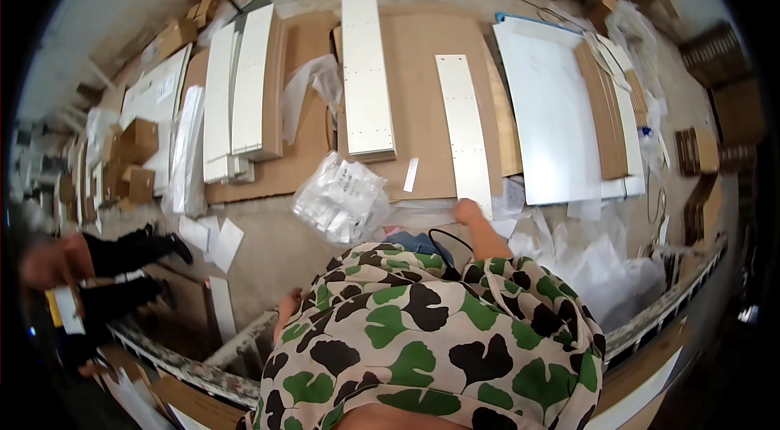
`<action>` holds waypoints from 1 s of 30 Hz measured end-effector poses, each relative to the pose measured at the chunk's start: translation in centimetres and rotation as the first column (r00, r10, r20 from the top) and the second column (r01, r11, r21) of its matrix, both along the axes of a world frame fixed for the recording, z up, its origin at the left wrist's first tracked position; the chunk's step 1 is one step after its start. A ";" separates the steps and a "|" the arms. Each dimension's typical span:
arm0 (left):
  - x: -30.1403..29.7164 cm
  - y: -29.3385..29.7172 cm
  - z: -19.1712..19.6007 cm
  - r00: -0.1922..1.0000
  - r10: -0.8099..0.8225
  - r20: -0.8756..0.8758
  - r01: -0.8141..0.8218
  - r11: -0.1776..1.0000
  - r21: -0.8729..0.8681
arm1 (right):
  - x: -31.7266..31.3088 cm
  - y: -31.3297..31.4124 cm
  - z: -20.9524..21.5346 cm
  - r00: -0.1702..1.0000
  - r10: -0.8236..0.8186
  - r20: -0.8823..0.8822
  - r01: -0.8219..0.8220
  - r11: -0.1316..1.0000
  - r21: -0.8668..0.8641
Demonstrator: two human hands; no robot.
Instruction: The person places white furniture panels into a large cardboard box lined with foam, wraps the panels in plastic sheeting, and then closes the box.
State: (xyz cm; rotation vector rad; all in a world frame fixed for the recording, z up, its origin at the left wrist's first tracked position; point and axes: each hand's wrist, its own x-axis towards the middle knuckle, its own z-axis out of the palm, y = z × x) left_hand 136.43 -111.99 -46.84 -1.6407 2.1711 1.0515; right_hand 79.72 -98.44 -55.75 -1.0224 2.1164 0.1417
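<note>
Head view: right hand (466, 211) closed on near end of narrow white panel (463, 129), flat on cardboard sheet (422, 97) for protection prob; left hand (286, 304) mostly hidden, state can't tell.

The long narrow panel (465, 131) under the right hand (467, 211) looks like smooth, pale metal with a dull sheen — it lies on matt brown cardboard (418, 105). Beside it a crinkled bag (341, 198) of clear glossy plastic rests on the rough grey concrete floor (268, 235).
</note>
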 end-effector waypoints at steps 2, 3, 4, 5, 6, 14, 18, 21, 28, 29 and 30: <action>-4.9 -3.4 4.4 0.998 0.047 -0.045 -0.049 0.998 -0.045 | -1.1 5.4 0.8 0.886 -0.460 -0.059 0.455 0.887 -0.080; -8.6 -4.7 6.3 0.989 0.104 -0.109 -0.112 0.991 -0.071 | -2.3 8.5 0.6 0.850 -0.515 -0.105 0.516 0.856 -0.024; -9.2 -5.0 6.9 0.989 0.096 -0.114 -0.106 0.991 -0.082 | -1.6 8.6 1.5 0.846 -0.523 -0.101 0.522 0.852 -0.036; -9.8 -5.1 7.2 0.973 0.083 -0.213 -0.111 0.986 -0.123 | -1.2 9.6 2.6 0.840 -0.535 -0.087 0.539 0.841 0.039; -10.6 -5.1 7.4 0.948 0.068 -0.311 -0.122 0.980 -0.160 | -0.7 10.2 3.6 0.835 -0.545 -0.075 0.550 0.827 0.115; 9.6 2.6 -14.7 0.447 0.586 -0.676 -0.300 0.810 0.504 | 11.6 1.4 -1.1 0.986 0.156 0.058 -0.134 0.952 -0.273; 7.0 8.9 -8.8 0.987 0.156 0.022 -0.158 0.972 0.174 | 10.7 0.9 -5.6 0.918 0.396 0.011 -0.366 0.857 -0.362; 11.4 12.1 -3.0 0.944 0.275 0.183 -0.314 0.919 0.239 | 11.5 -2.8 -4.6 0.869 0.487 0.089 -0.404 0.802 -0.440; 14.2 20.5 -5.4 0.735 0.635 0.238 -0.678 0.703 0.216 | 24.4 -12.8 8.5 0.683 0.691 0.235 -0.608 0.717 -0.340; 13.2 20.1 -5.9 0.724 0.652 0.224 -0.690 0.691 0.217 | 24.5 -13.3 8.0 0.686 0.689 0.232 -0.622 0.722 -0.303; 12.4 19.8 -6.3 0.776 0.612 0.153 -0.631 0.747 0.209 | 24.3 -13.6 7.6 0.684 0.691 0.233 -0.640 0.722 -0.263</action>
